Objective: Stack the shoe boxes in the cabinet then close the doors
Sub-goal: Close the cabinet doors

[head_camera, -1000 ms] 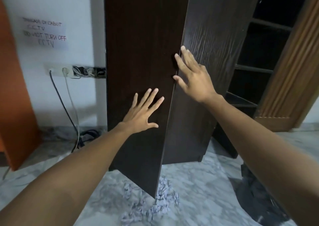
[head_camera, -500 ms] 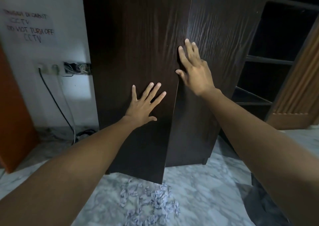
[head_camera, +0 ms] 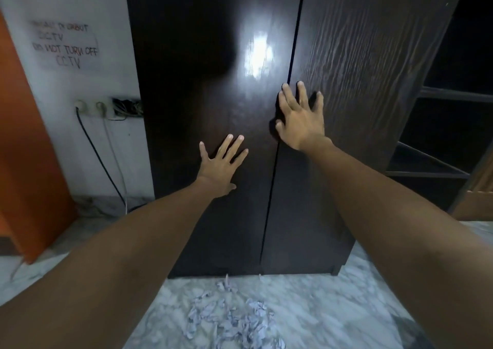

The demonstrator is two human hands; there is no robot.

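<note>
Both cabinet doors (head_camera: 213, 108) look shut, shoe boxes hidden behind. The left hand (head_camera: 221, 167) lies flat, fingers spread, left of the seam; right hand (head_camera: 301, 119) likewise beside it. Released, an unlatched door might swing out over the paper scraps (head_camera: 229, 319) below.

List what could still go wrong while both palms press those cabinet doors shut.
1. The right hand lies across the seam between the left door and the right door; its fingers could get pinched if the gap closes further.
2. The left hand pushes flat on glossy wood and could slip.
3. The crumpled paper scraps on the marble floor near the doors could make footing unsure.
</note>
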